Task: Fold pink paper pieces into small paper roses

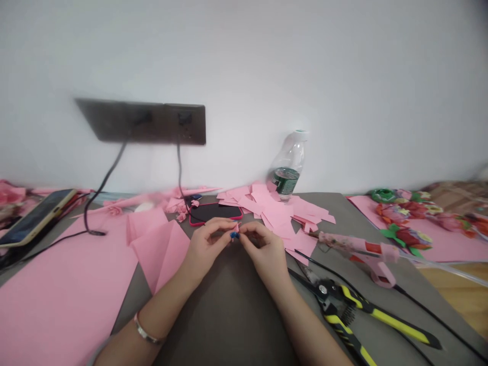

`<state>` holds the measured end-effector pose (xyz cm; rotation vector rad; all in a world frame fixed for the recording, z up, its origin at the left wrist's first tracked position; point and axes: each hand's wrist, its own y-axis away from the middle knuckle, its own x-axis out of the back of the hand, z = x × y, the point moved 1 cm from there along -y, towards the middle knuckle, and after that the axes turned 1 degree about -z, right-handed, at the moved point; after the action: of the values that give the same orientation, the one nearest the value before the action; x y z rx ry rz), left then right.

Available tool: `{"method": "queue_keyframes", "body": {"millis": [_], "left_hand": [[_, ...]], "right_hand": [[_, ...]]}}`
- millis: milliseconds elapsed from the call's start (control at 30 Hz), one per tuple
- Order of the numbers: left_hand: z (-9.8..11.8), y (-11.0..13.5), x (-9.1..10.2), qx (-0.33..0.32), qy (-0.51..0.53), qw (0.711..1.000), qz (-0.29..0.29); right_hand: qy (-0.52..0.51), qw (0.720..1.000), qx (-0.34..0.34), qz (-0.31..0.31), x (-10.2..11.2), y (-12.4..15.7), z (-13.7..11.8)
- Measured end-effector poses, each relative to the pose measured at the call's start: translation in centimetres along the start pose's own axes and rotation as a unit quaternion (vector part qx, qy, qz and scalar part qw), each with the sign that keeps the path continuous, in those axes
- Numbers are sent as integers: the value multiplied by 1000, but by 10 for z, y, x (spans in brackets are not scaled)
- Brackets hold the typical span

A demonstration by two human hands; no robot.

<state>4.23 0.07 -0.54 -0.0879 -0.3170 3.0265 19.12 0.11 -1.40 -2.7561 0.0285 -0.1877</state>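
Observation:
My left hand (pixel 208 246) and my right hand (pixel 268 252) meet above the grey tabletop, fingertips nearly touching. Between them they pinch a small piece of pink paper (pixel 237 227), mostly hidden by the fingers. Bright blue shows at the thumb tips, probably nail polish. Just behind my left hand lies a phone (pixel 209 212) in a pink-red case. Cut pink paper strips (pixel 272 208) are heaped beyond my right hand. Folded pink paper (pixel 168 254) rests beside my left forearm.
A pink glue gun (pixel 366 254) and yellow-black pruning shears (pixel 341 300) lie to the right. A plastic bottle (pixel 292 165) leans by the wall. Paper flowers (pixel 407 213) sit at far right. A large pink sheet (pixel 72 279), another phone (pixel 36 216) and a cable (pixel 109 175) occupy the left.

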Motion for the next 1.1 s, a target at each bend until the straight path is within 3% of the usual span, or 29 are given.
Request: {"method": "queue_keyframes", "body": {"millis": [133,367,433,533,633,767,933,1100], "left_hand": [[1,3,-1,-16,-16,1000,-2],[15,8,-3,-123,-123,984,-25],[15,8,-4,-117,-118,986,-25],[10,6,-5,-53,-51,997,-23],[3,3,-4,37,45,998,-20],[-1,-2,-1,98,107,989,-12],[-4,-3,0,124,104,987,-17],[-7,-3,0,106,51,993,-12]], "right_hand": [[-38,999,-38,-4,1,-1,3],[-139,987,-57,-48,7,-3,3],[-146,986,-61,-56,8,-4,4],[-138,987,-57,-61,8,-3,5],[-86,994,-7,-62,5,-2,2],[44,993,101,-53,1,1,-6],[140,967,211,-38,-2,4,-13],[156,957,234,-77,-4,6,-13]]}}
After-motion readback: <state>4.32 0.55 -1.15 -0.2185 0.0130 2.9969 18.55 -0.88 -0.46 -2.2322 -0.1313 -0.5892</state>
